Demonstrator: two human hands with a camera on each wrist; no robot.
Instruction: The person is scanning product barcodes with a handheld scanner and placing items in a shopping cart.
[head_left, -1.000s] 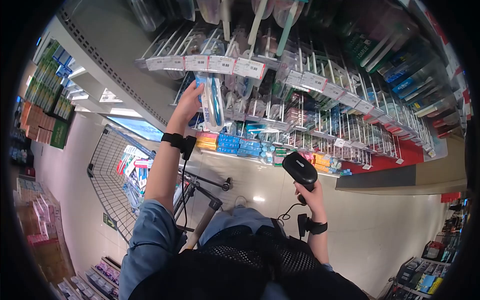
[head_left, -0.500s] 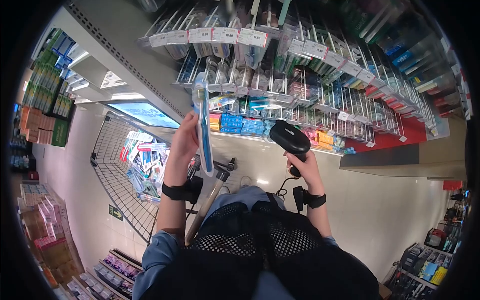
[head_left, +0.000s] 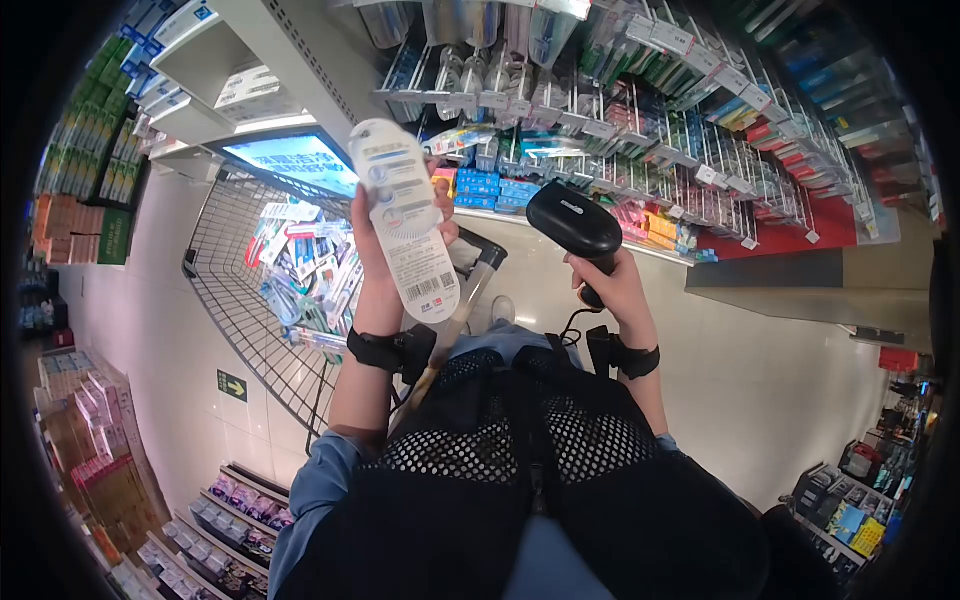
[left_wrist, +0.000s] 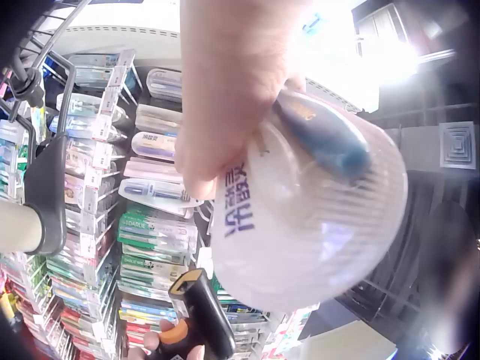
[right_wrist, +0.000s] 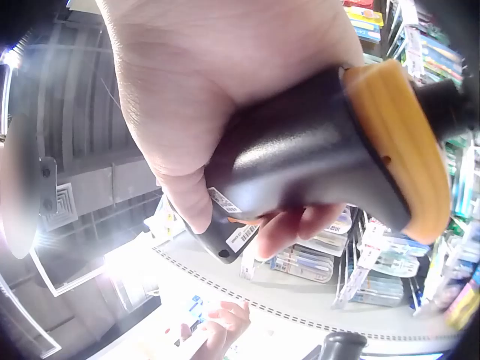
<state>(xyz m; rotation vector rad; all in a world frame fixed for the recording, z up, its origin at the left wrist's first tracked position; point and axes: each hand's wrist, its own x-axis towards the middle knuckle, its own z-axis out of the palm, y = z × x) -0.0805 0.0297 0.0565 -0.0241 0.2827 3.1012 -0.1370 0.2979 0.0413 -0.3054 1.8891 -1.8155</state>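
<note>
A toothbrush package (head_left: 405, 220) with its printed, barcoded back facing up is gripped by my left hand (head_left: 378, 250), thumb on one side and fingers on the other. In the left wrist view the clear package (left_wrist: 307, 202) shows a blue toothbrush head inside, held by the left hand (left_wrist: 232, 82). My right hand (head_left: 620, 292) is wrapped round the handle of a black scanner (head_left: 574, 219), to the right of the package. Seen from the right wrist, the right hand (right_wrist: 232, 75) curls round the scanner's dark handle (right_wrist: 292, 150), which has an orange end.
A wire shopping cart (head_left: 245, 335) with a pile of packages (head_left: 310, 265) stands at the left, with a lit screen (head_left: 290, 160) at its far side. Racks of hanging toothbrushes (head_left: 640, 130) run across the front and right. Low shelves (head_left: 235, 510) stand at the lower left.
The left hand has brought the package down from beside the rack toward the body and turned it so its printed back shows. The right hand has moved slightly with the scanner, which has risen in view.
</note>
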